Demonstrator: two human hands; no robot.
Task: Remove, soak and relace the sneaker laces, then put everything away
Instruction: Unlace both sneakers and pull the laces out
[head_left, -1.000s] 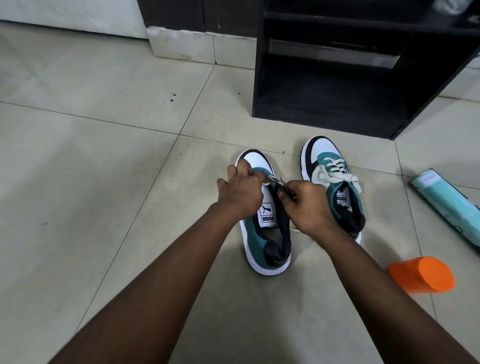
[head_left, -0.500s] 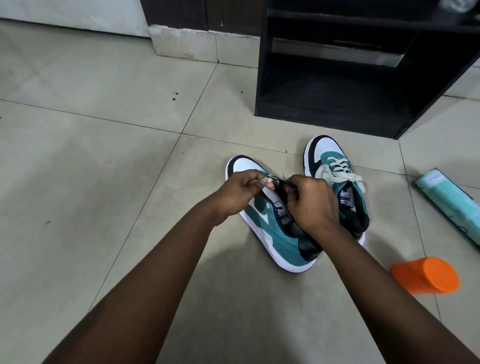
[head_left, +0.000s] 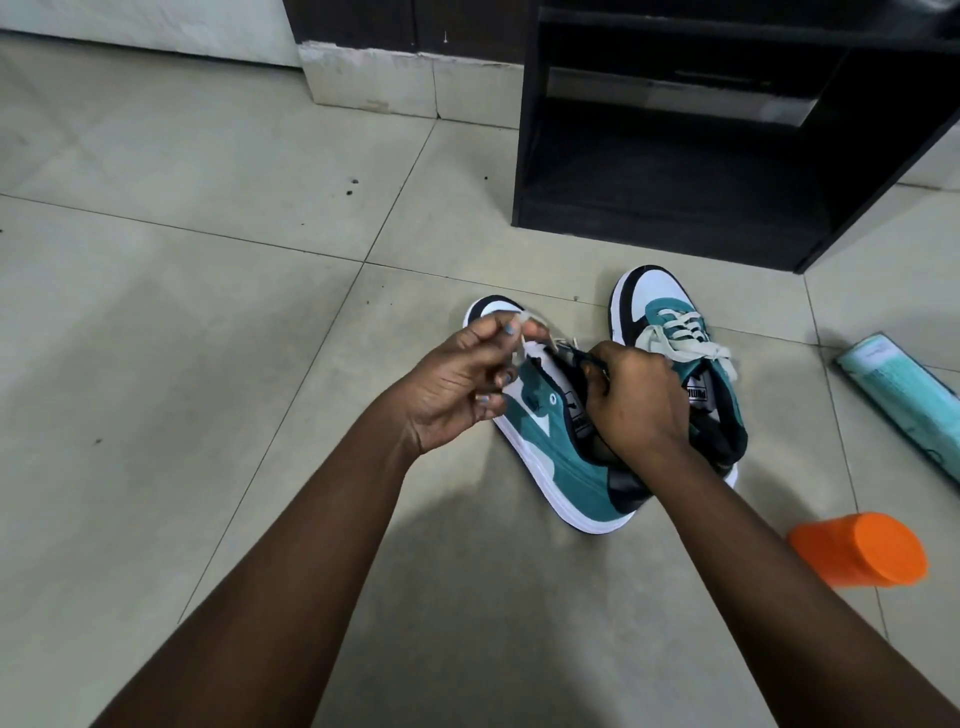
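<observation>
While the near sneaker (head_left: 561, 457) is tipped onto its side on the floor (head_left: 208, 364), its eyelet rows face the person for access. The right hand (head_left: 636, 405) is clenched on the collar and tongue to steady it. The left hand (head_left: 462, 379) pinches the white lace (head_left: 524, 343) near the toe, probably threading it. The far sneaker (head_left: 675, 353) stands upright, laced, just beside.

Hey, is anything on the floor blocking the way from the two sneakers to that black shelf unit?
Nothing visible does. The tile between the tilted sneaker, the laced sneaker and the black shelf unit is bare. The orange bottle and teal box lie off to the right.
</observation>
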